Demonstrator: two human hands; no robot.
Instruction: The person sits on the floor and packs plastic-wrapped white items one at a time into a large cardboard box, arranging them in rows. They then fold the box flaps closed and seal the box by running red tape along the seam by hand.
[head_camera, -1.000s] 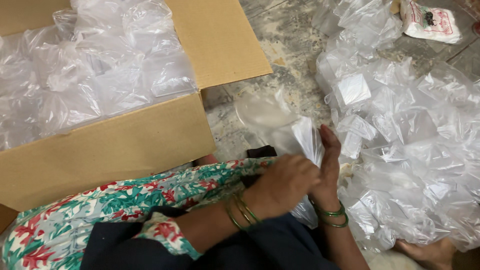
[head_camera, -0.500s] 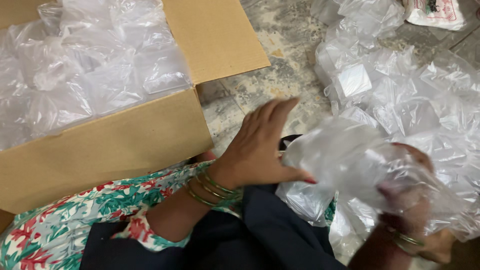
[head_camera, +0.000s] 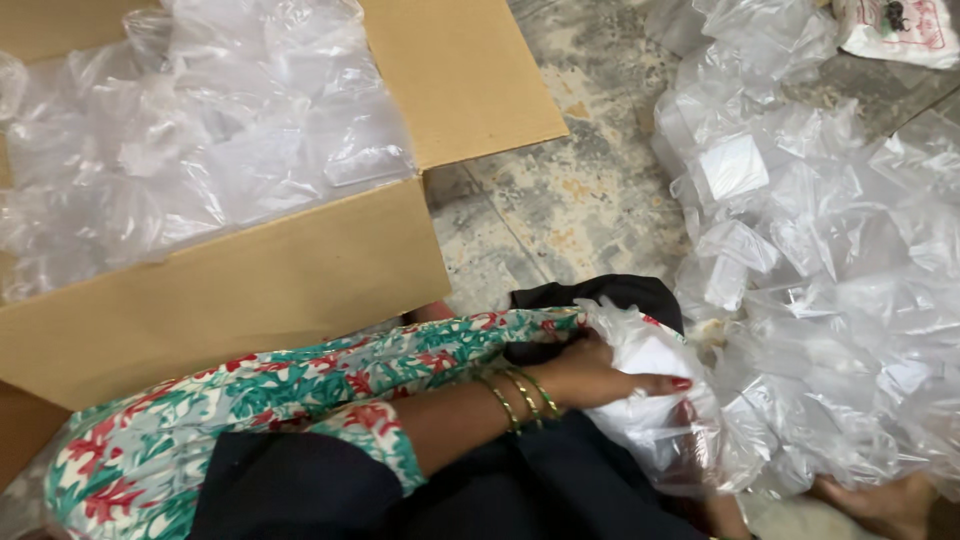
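My left hand (head_camera: 600, 380), with green and gold bangles at the wrist, lies on top of a clear plastic bag (head_camera: 650, 425) holding something white, and presses it onto my lap. My right hand (head_camera: 690, 418) shows only dimly through the plastic, under the bag's right side, and seems to hold it from below. The bag rests on dark cloth over my legs, at the left edge of a big pile of similar clear bags (head_camera: 830, 250) on the floor.
An open cardboard box (head_camera: 250, 300) at my left is filled with clear bags (head_camera: 200, 150). Mottled stone floor (head_camera: 560, 200) lies between the box and the pile. A white printed packet (head_camera: 900, 30) lies at the top right. My bare foot (head_camera: 880, 500) shows at the bottom right.
The bag was lifted out to the right in my right hand half a second ago; it has come down onto my lap. My left hand dropped from the air onto it.
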